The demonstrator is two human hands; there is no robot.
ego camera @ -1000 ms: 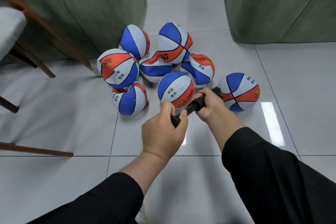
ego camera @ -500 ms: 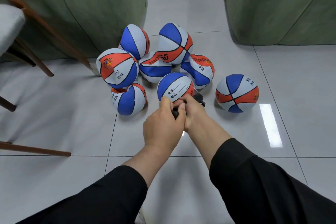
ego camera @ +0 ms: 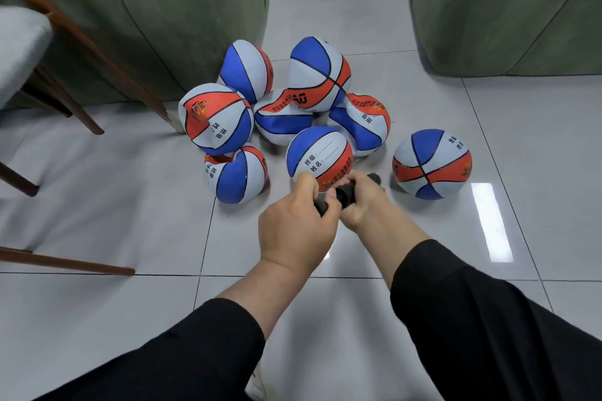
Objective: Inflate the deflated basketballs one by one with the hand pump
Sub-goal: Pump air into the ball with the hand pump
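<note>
Nearest to us, black sleeves ran out to both our hands, which met low over the tiled floor. Our left hand had its fingers curled round one end of the black hand pump, and our right hand wrapped the other end, the two hands almost touching. We could not tell whether the pump's nozzle sat in any valve; our hands hid it.

Just beyond our knuckles lay the round blue-and-orange basketball with the name label, which looked full. To its right, well apart from the heap, sat another round basketball.

Behind them the creased, deflated basketballs were heaped together near the green sofa, beside a wooden chair leg.

The risk, we judged, was a bent or snapped needle if we pumped with the barrel at an angle. Nothing steadied a ball either, since both hands were on the pump, so it could roll away and pull free.
</note>
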